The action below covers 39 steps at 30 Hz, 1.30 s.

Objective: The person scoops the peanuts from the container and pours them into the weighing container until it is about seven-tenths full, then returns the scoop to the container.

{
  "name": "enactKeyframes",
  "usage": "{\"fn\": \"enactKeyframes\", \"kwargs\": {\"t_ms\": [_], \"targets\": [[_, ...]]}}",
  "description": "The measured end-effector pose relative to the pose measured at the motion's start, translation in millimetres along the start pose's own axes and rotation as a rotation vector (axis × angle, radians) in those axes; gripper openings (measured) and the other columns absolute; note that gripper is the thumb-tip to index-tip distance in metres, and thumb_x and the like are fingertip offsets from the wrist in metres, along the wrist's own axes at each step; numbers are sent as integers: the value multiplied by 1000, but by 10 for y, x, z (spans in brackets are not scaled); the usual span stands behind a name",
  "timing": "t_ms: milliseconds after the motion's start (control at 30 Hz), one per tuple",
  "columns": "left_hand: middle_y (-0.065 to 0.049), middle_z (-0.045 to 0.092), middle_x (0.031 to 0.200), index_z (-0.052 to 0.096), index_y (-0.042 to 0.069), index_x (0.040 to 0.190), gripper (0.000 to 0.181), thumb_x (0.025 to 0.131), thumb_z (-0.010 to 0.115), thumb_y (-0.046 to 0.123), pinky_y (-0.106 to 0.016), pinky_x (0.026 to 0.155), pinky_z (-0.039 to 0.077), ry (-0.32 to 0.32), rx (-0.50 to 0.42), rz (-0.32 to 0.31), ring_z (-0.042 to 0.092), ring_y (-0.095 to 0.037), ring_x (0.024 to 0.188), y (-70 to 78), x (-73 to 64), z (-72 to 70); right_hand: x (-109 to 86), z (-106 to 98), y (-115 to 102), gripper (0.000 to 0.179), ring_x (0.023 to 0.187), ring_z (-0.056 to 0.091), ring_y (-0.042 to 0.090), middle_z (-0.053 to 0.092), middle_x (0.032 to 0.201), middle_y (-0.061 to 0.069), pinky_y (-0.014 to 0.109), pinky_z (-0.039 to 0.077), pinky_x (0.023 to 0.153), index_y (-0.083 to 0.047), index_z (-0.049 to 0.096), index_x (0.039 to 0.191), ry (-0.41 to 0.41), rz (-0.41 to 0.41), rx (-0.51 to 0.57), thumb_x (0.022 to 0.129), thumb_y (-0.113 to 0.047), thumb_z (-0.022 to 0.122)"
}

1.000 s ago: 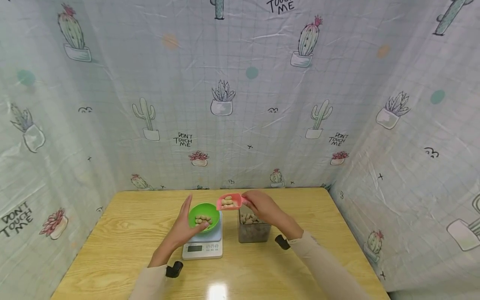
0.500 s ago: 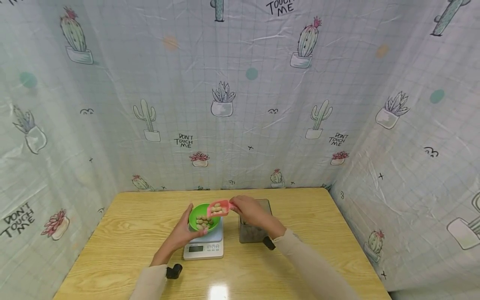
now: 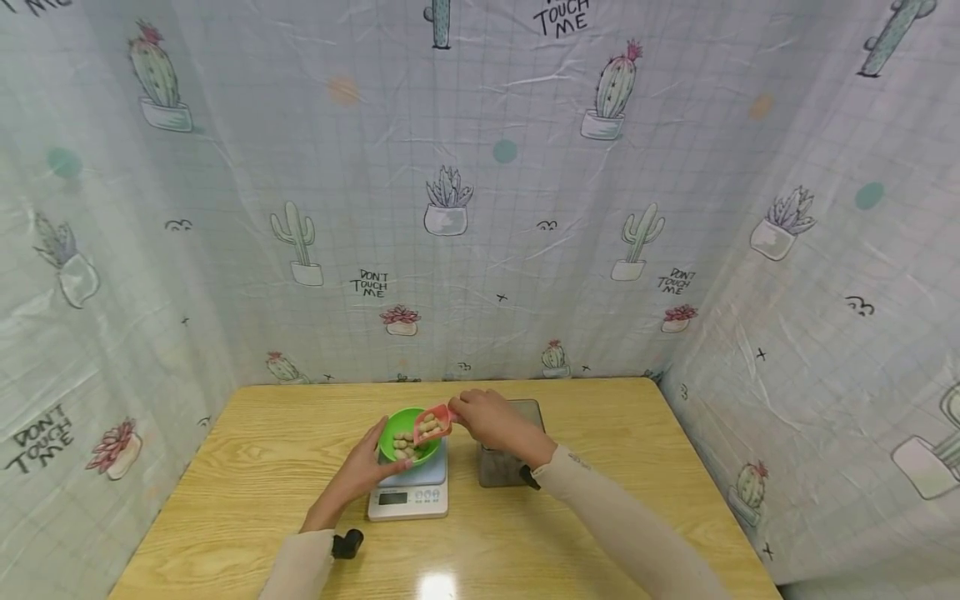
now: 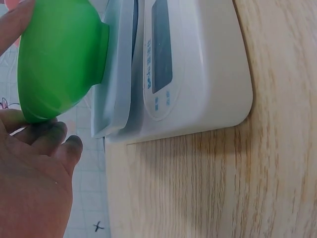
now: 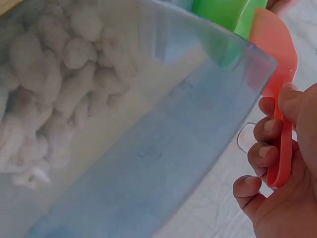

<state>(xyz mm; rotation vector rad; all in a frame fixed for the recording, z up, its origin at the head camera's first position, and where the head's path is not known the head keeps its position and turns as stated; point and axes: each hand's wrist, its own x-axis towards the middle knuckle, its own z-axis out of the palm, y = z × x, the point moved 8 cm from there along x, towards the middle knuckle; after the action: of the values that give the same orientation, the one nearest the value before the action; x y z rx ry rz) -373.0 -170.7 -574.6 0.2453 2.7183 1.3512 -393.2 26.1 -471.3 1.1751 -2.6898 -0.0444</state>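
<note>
A green bowl (image 3: 396, 420) with several peanuts (image 3: 404, 445) in it sits on a white kitchen scale (image 3: 420, 508). My left hand (image 3: 356, 472) holds the bowl from its left side, thumb at the near rim and fingers at the far side. In the left wrist view the bowl (image 4: 59, 54) looks tilted above the scale's platform. My right hand (image 3: 491, 419) grips the handle of a pink scoop (image 5: 275, 39), its fingers wrapped round it in the right wrist view. Peanuts (image 3: 430, 426) lie in the scoop, whose front edge is over the bowl's right side.
A see-through rectangular container (image 3: 501, 471) with more peanuts (image 5: 74, 74) stands right of the scale, partly under my right forearm. The wooden table (image 3: 247, 483) ends at a cactus-print curtain (image 3: 480, 250) behind and at the sides.
My right hand has moved left from above the container, bringing the loaded scoop over the bowl and tipping it down slightly. The left hand stays at the bowl.
</note>
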Motion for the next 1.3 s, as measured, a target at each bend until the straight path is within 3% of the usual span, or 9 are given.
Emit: {"fn": "enactKeyframes", "kwargs": {"t_ms": [300,700,967,1133,1300], "targets": [[-25,18,161,14,5,158,106,83,78,43,-64,113,27,-1,-8,-8,21,-47,147,-24,4,19,93,-25,-79,21,89,63,12,65,99,-5,32,51,77,-24,63,117,-93,-19,-118,103,-32,50],[-25,19,161,14,3,158,107,82,77,46,-64,114,26,0,-11,-4,21,-46,147,-20,26,24,150,-294,-46,20,98,66,15,68,107,-3,35,53,82,-23,65,118,-129,-7,-238,100,-20,58],[-24,12,163,8,4,158,111,82,76,47,-65,113,26,4,15,4,18,-47,148,25,12,4,29,-325,99,21,91,64,15,68,99,-4,35,52,83,-20,65,110,-16,3,-98,102,-35,52],[-20,1,165,0,11,159,115,82,76,47,-69,111,25,34,6,17,14,-49,148,119,-36,-53,-79,-320,194,19,82,63,15,66,92,-3,32,52,76,-18,65,108,40,35,13,101,-32,54],[-20,2,165,-1,14,160,112,83,74,47,-70,109,28,61,26,64,18,-50,147,274,-62,-83,-221,-323,297,20,86,63,16,66,95,-2,32,53,77,-16,65,113,61,86,99,101,-28,55]]}}
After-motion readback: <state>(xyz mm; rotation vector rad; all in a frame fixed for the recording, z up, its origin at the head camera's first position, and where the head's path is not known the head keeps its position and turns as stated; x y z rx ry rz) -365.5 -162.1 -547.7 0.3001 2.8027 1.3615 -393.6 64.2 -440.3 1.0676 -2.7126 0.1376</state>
